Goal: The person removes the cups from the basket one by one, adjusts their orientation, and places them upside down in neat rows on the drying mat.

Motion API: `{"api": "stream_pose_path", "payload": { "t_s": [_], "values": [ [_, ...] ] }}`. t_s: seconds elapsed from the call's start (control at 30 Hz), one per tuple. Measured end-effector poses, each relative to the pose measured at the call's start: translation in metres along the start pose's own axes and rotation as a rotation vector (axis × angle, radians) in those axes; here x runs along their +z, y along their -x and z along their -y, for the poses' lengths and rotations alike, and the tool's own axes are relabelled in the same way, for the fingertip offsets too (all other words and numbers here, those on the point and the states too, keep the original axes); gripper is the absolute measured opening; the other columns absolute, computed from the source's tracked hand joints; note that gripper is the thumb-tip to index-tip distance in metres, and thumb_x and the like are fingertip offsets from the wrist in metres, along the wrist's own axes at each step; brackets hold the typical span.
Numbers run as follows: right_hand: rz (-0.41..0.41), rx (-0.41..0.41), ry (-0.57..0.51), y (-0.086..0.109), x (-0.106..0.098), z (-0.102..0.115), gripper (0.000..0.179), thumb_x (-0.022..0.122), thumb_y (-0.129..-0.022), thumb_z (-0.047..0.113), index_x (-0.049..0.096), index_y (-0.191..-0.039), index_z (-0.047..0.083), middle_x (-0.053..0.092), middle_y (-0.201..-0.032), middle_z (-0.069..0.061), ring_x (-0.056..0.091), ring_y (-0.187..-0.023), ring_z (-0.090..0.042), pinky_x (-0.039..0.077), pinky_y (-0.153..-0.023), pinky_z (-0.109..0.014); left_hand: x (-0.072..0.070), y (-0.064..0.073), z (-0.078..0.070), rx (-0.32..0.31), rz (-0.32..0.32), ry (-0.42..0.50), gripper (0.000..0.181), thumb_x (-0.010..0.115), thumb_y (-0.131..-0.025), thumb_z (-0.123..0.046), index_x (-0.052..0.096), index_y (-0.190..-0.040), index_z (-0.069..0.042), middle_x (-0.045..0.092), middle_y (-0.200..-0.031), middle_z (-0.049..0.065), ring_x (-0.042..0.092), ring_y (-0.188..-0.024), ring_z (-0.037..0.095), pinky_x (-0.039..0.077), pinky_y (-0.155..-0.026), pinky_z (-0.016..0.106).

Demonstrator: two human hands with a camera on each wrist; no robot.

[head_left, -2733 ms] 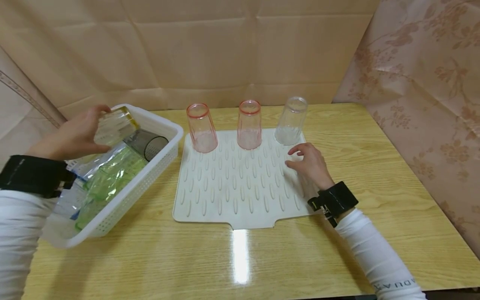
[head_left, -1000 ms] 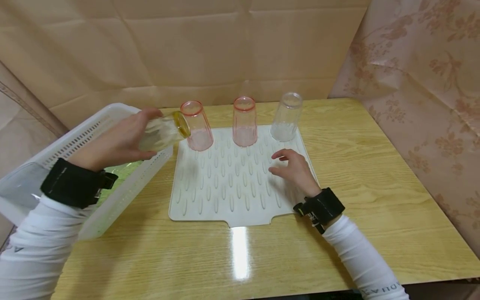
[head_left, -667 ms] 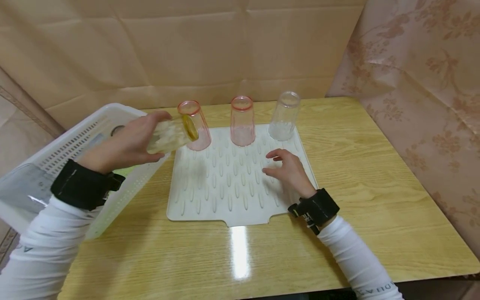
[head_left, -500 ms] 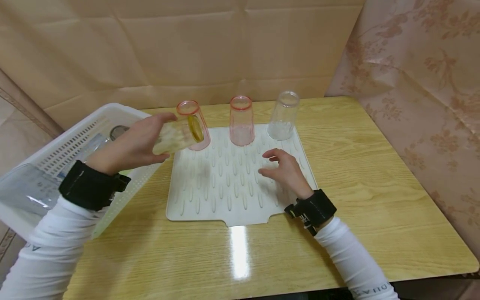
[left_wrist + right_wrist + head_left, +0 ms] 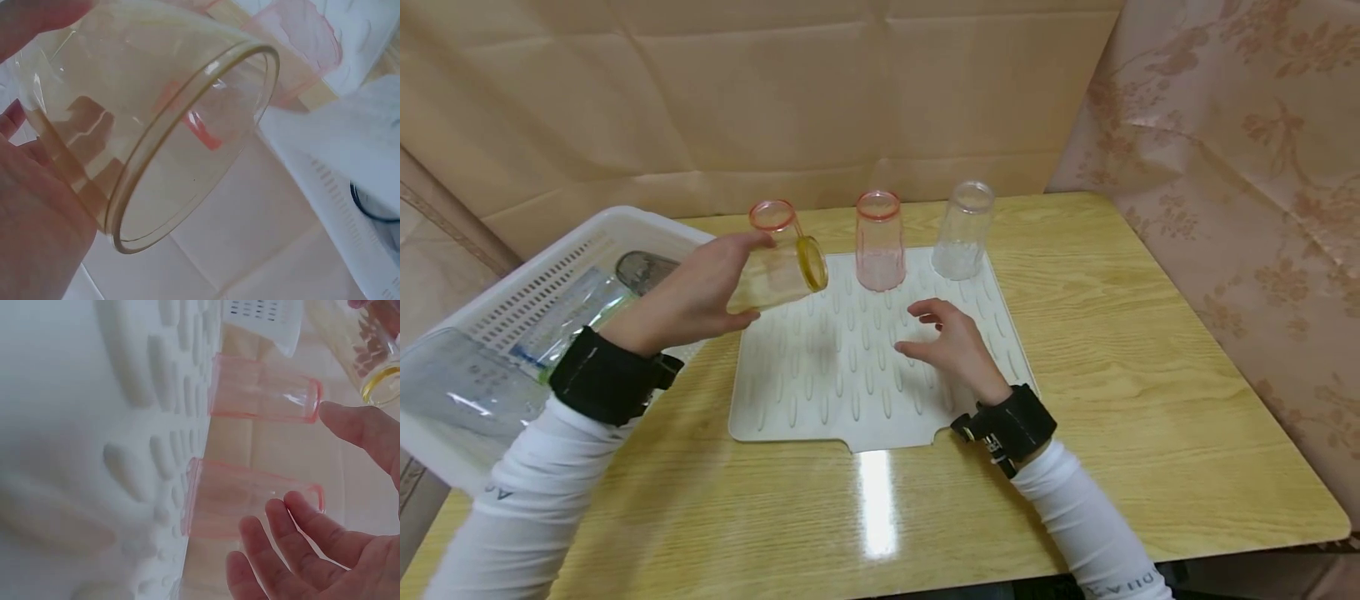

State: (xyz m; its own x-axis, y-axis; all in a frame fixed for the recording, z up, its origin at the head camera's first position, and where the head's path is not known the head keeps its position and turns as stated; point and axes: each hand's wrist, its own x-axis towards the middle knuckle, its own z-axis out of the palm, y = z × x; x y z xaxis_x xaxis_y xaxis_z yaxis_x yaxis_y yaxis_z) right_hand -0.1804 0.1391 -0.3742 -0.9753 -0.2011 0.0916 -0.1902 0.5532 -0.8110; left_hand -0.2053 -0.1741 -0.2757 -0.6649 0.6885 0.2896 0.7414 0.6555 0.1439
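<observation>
My left hand (image 5: 696, 296) grips a clear yellow tumbler (image 5: 771, 275) around its side. The tumbler lies tilted on its side in the air, its thick yellow base pointing right and its open rim (image 5: 194, 150) facing the left wrist camera. It overlaps the left pink tumbler (image 5: 772, 218) in the head view. Over the right half of the white ridged drying mat (image 5: 820, 400), my right hand (image 5: 951, 342) hovers with fingers relaxed and parted, holding nothing. A second pink tumbler (image 5: 881, 242) and a clear tumbler (image 5: 964, 233) stand upside down along the mat's back edge.
A white plastic basket (image 5: 497, 304) at the left holds a dark grey tumbler (image 5: 646, 271) and several clear and green items, partly hidden by my left arm. Wood-grain table (image 5: 1150, 375) extends to the right. A beige cloth (image 5: 812, 100) hangs behind.
My left hand has lifted the yellow tumbler out of the basket and carried it right toward the mat, turning its base rightward. My right hand has shifted left over the mat.
</observation>
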Motion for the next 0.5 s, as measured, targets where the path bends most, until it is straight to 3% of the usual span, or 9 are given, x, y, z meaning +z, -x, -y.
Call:
{"api": "stream_pose_path", "payload": {
  "t_s": [0.5],
  "values": [
    [-0.005, -0.061, -0.124, -0.001, 0.023, 0.020, 0.057, 0.079, -0.068, 0.018, 0.054, -0.116, 0.003, 0.055, -0.120, -0.021, 0.051, -0.110, -0.035, 0.041, -0.099, -0.042, 0.026, -0.006, -0.006, 0.091, -0.054, 0.026, 0.083, 0.080, -0.060, -0.009, 0.033, -0.127, 0.006, 0.048, -0.120, 0.027, 0.044, -0.111, 0.039, 0.038, -0.094, 0.055]
  ]
}}
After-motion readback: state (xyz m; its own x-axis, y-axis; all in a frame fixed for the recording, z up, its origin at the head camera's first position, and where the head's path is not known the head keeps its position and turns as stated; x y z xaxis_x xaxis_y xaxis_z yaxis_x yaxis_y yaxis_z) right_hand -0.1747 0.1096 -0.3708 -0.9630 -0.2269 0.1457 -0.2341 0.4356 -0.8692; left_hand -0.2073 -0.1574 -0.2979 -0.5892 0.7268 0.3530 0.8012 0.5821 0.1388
